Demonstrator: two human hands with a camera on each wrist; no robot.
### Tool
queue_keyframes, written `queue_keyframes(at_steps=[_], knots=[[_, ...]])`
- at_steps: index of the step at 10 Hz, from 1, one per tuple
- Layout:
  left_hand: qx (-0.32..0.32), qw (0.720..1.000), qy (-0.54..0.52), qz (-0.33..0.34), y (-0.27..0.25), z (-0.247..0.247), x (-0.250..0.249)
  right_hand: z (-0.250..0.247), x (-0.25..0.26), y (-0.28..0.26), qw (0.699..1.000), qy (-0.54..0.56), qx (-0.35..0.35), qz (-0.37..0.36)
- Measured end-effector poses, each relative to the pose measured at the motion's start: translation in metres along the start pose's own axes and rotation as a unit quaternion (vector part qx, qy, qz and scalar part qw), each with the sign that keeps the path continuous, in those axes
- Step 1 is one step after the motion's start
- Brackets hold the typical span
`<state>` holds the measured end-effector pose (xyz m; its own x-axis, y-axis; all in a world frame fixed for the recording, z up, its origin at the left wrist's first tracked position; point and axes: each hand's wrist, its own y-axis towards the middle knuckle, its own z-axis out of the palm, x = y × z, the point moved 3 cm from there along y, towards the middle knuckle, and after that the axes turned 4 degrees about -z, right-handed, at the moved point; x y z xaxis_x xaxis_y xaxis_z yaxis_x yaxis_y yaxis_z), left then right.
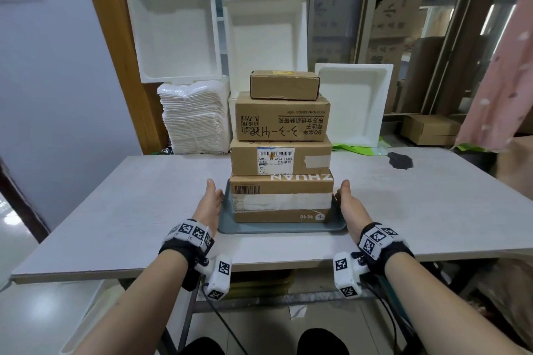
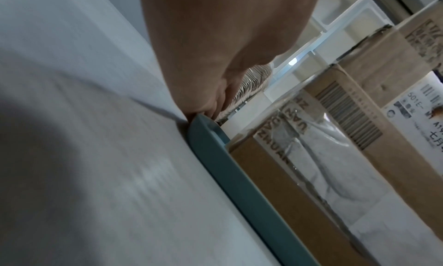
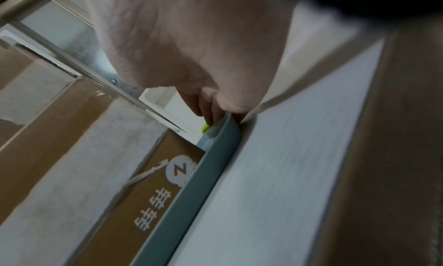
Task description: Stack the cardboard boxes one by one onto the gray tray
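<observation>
Several cardboard boxes stand stacked on the gray tray at the middle of the table: a taped bottom box, a labelled box, a printed box and a small top box. My left hand lies along the tray's left side, thumb up. In the left wrist view its fingers curl onto the tray rim. My right hand mirrors it at the right side, with its fingers hooked over the rim.
The pale table reaches left and right of the tray. White foam trays lean on the wall behind, with a stack of white sheets at back left. More cardboard boxes and a pink cloth are at right.
</observation>
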<state>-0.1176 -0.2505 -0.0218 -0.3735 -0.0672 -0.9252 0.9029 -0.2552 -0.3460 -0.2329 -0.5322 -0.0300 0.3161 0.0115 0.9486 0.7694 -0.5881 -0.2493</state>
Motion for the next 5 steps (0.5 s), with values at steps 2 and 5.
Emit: queue_keyframes(at_steps=[2, 5], knots=[[-0.002, 1.0, -0.015, -0.004, 0.001, -0.015, 0.006, -0.006, -0.009, -0.002, 1.0, 0.004, -0.016, -0.019], [-0.013, 0.99, 0.139, -0.007, -0.023, -0.018, -0.003, -0.005, 0.003, -0.023, 0.995, -0.066, 0.003, -0.073]])
